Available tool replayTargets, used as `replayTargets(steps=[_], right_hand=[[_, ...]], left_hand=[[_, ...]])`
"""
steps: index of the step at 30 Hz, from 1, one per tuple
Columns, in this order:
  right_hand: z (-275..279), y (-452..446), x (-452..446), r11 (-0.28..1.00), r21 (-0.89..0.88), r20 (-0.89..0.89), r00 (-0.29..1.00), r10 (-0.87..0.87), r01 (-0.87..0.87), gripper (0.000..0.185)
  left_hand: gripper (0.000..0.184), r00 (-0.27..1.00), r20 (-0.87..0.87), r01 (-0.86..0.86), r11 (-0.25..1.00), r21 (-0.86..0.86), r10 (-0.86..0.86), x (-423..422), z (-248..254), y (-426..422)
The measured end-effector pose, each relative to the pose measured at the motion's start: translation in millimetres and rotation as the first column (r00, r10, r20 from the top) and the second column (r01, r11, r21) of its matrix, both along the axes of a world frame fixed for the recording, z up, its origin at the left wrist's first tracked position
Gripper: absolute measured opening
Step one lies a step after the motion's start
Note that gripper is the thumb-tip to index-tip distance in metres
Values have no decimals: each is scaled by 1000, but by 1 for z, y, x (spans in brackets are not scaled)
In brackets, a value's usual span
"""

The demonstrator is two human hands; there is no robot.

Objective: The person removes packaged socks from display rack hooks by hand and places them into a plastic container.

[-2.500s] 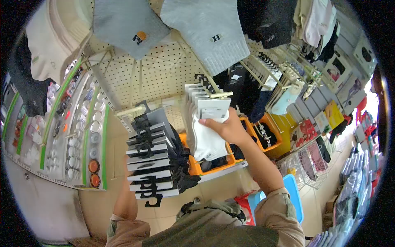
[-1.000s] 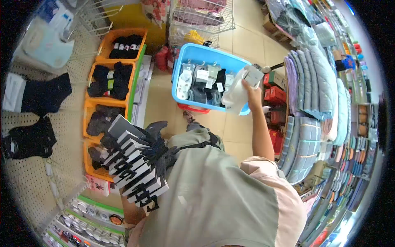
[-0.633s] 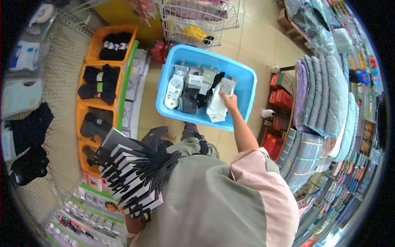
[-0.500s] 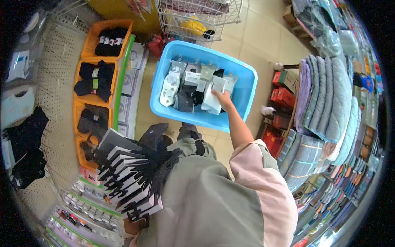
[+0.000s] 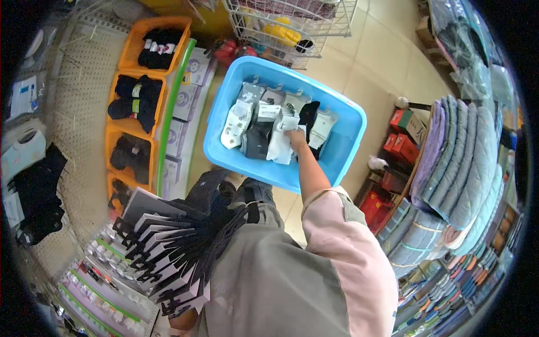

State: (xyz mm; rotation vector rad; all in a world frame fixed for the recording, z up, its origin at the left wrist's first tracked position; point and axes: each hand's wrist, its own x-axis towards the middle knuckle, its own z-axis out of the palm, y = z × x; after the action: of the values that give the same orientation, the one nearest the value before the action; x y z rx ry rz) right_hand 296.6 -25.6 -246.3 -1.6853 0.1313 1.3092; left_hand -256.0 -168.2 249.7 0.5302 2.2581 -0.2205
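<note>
My right hand (image 5: pixel 296 140) reaches into a blue plastic bin (image 5: pixel 269 176), its fingers closed on a pair of white socks (image 5: pixel 281 147). Around it in the bin lie patterned white socks (image 5: pixel 236 124), dark grey socks (image 5: pixel 258 140), black socks (image 5: pixel 308 114) and pale socks (image 5: pixel 321 129) with hang hooks. A thick fanned bundle of black socks (image 5: pixel 191 238) on pale cards with black hooks rests at my left side. Only a patch of skin of my left arm or hand (image 5: pixel 184 320) shows below this bundle; its fingers are hidden.
Orange baskets (image 5: pixel 123 48) of dark socks line the left, beside a pegboard (image 5: pixel 78 126). A white wire rack (image 5: pixel 331 28) stands beyond the bin. Folded quilts (image 5: pixel 457 151) and red boxes (image 5: pixel 401 147) are stacked on the right. Tiled floor (image 5: pixel 376 62) lies between.
My right hand stays on the white socks, which are tipped more upright. The view has shifted a little, and the black sock bundle sits lower and further left.
</note>
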Motion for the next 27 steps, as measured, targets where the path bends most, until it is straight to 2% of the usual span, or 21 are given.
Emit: replayTargets(steps=[2,5,8,9,12,13,16,17,19,20,21,22,23,24,26,27], right_hand=[[-49,-4,-4,997,54,32,998,-56,54,39],[-95,-10,-10,999,-24,280,959,29,-23,45],[8,1,-4,962,-205,386,888,249,-181,51],[-3,-6,-2,943,-253,467,826,314,-215,54],[35,-16,-1,974,-227,735,653,180,-14,50],[52,-15,-1,988,-133,735,677,43,82,43],[137,-11,13,991,126,469,883,-17,-48,39],[172,-8,14,958,265,363,932,5,-109,44],[248,8,8,815,550,187,978,92,-182,57],[282,13,-1,708,680,123,981,148,-192,63],[299,15,-8,635,741,110,973,204,-217,69],[311,15,-14,556,797,103,960,260,-236,75],[319,13,-17,557,779,79,926,369,-288,87],[318,6,-23,540,772,88,897,433,-336,77],[336,-3,-24,461,718,293,828,479,-521,77],[338,-9,-26,497,716,270,851,450,-490,77]], left_hand=[[49,1000,15,18,1000,-7,-18,6,0,4],[50,996,51,71,997,13,-71,16,-3,16],[51,976,133,167,983,70,-175,34,-15,43],[51,960,169,207,973,105,-223,44,-19,56],[52,879,280,325,915,240,-386,82,-33,101],[52,838,316,359,886,295,-445,98,-37,117],[53,665,405,430,765,480,-628,156,-46,163],[54,575,434,427,707,565,-694,183,-50,182],[54,440,478,332,632,700,-760,241,-56,209],[55,453,520,215,654,725,-724,275,-51,217],[43,501,584,65,700,711,-639,309,-46,223],[48,487,567,49,669,741,-664,333,-43,227],[48,446,615,46,702,710,-651,343,-53,229],[47,405,660,45,735,676,-632,352,-63,231],[48,434,604,116,706,698,-669,374,-67,235],[49,425,560,105,653,750,-711,380,-85,236]])
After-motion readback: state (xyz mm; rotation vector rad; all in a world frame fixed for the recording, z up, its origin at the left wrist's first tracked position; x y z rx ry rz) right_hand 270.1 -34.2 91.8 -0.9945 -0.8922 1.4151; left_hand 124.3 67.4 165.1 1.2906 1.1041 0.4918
